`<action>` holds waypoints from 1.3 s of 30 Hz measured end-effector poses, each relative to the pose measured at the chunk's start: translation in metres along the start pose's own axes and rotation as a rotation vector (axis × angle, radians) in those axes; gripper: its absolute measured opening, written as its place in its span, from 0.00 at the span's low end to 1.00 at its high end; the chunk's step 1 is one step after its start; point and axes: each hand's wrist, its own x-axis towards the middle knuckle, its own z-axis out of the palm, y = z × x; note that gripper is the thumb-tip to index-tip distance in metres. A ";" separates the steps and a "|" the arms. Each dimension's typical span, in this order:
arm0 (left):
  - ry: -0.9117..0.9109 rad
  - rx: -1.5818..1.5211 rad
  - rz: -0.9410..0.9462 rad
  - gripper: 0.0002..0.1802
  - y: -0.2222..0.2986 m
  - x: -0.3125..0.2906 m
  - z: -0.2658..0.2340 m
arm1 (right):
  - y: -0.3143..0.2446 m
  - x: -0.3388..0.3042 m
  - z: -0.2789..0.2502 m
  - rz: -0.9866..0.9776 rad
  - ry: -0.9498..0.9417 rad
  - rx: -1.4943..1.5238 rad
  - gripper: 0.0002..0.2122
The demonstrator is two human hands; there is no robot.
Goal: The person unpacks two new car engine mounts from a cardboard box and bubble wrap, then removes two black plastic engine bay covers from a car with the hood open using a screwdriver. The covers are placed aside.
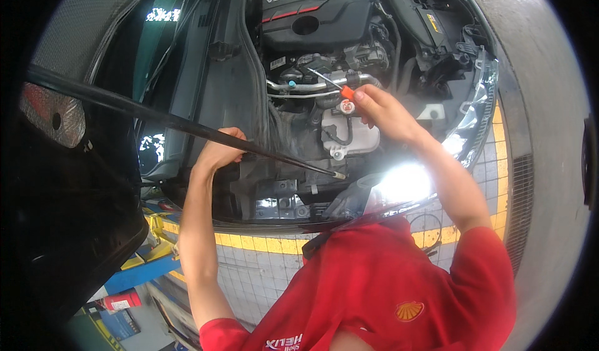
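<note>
My right hand [384, 111] is closed round the orange handle of a screwdriver [347, 92], whose thin metal shaft points up and left over the engine bay. Its tip stands near the silver pipes [306, 87]. Just below this hand is a whitish plastic reservoir [362, 137] with a round cap [346, 107]. My left hand [224, 148] is at the dark trim along the left side of the bay, its fingers curled inward. A black rod [187, 125] passes across it and partly covers the fingers, so what they grip, if anything, cannot be made out.
A black engine cover [318, 20] with red stripes fills the upper middle. The rod slants across the left side, ending above the bay's near edge. Bright glare covers part of the near-right edge. A blue and yellow metal support [143, 273] stands at lower left.
</note>
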 end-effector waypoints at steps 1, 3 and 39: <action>0.035 -0.085 0.010 0.07 -0.004 -0.007 -0.003 | 0.000 0.001 0.000 0.001 0.007 0.008 0.19; 0.186 -0.097 0.001 0.05 -0.012 -0.021 -0.011 | 0.000 0.003 -0.002 0.009 0.038 0.016 0.19; 0.764 0.403 0.265 0.25 -0.103 -0.077 0.060 | -0.030 0.055 0.140 0.262 -0.233 0.356 0.20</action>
